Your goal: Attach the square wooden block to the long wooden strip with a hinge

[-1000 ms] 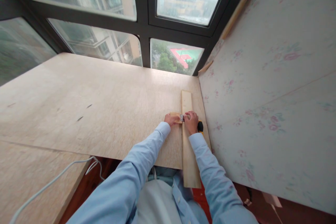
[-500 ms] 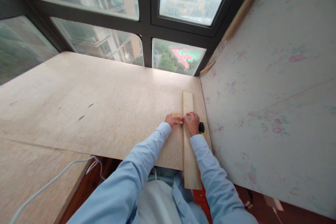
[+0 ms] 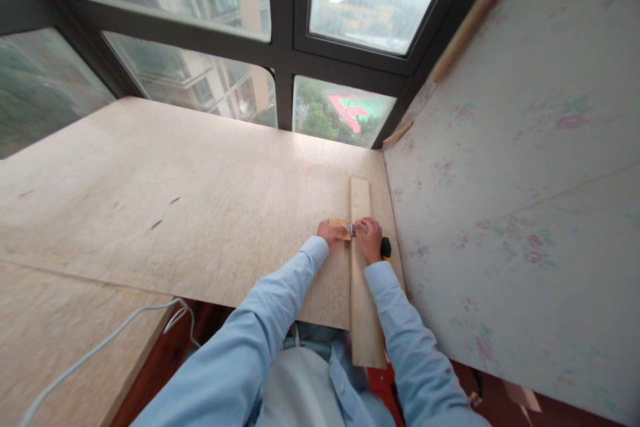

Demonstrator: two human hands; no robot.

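A long pale wooden board (image 3: 366, 320) lies on the panel, its near end jutting past the front edge. Against its left side, my left hand (image 3: 331, 232) grips a small wooden block (image 3: 339, 221). A small shiny metal hinge (image 3: 351, 230) sits where block and board meet. My right hand (image 3: 369, 239) rests over the board with its fingers bent, pinching at the hinge's right side; the fingertips are partly hidden. Just right of that hand is a black and yellow tool (image 3: 385, 248), mostly covered, its kind unclear.
The broad plywood surface (image 3: 225, 200) reaches to dark-framed windows (image 3: 284, 33). A flowered wall (image 3: 500, 213) stands close on the right. A white cable (image 3: 100, 350) runs over a lower-left panel, beside a gap with dark reddish wood (image 3: 150, 360).
The metal hinge shows more clearly between my hands, as my right fingers have shifted slightly right. My left hand keeps its hold on the block. The view has tilted a little.
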